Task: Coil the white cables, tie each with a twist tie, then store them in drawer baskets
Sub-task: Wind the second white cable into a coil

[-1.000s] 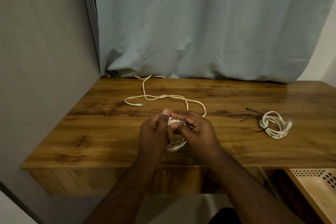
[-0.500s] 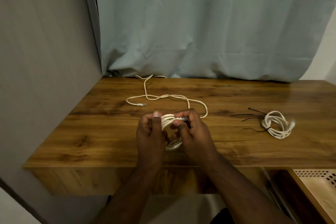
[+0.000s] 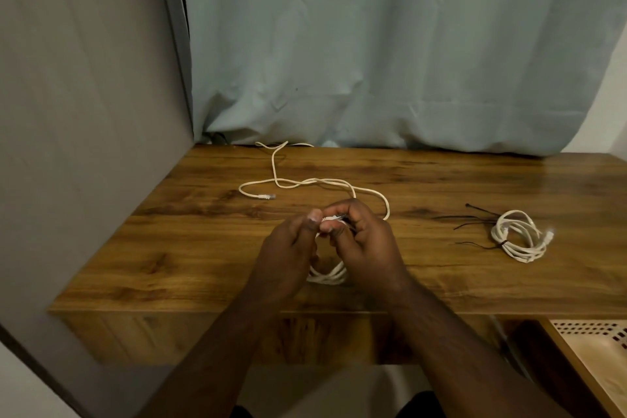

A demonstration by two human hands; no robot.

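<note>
One coiled cable [image 3: 519,241] lies tied, both the left hand [image 3: 288,254] and right hand [image 3: 363,241] pinch a second coil [image 3: 327,276] for tying, a loose cable [image 3: 305,183] waits, nothing yet in the basket [image 3: 597,349]

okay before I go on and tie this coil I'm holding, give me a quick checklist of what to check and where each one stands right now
1. Coil in hands held by both the left hand and right hand: ok.
2. Loops gathered together below the hands: ok.
3. Dark tie at the right hand's fingers, wrapped around the coil: cannot tell.
4. Spare twist ties on the desk: ok.
5. Loose cable coiled: not ok, it lies uncoiled.
6. Tied coil stored in a basket: not ok, it sits on the desk; the drawer basket is open.
</note>
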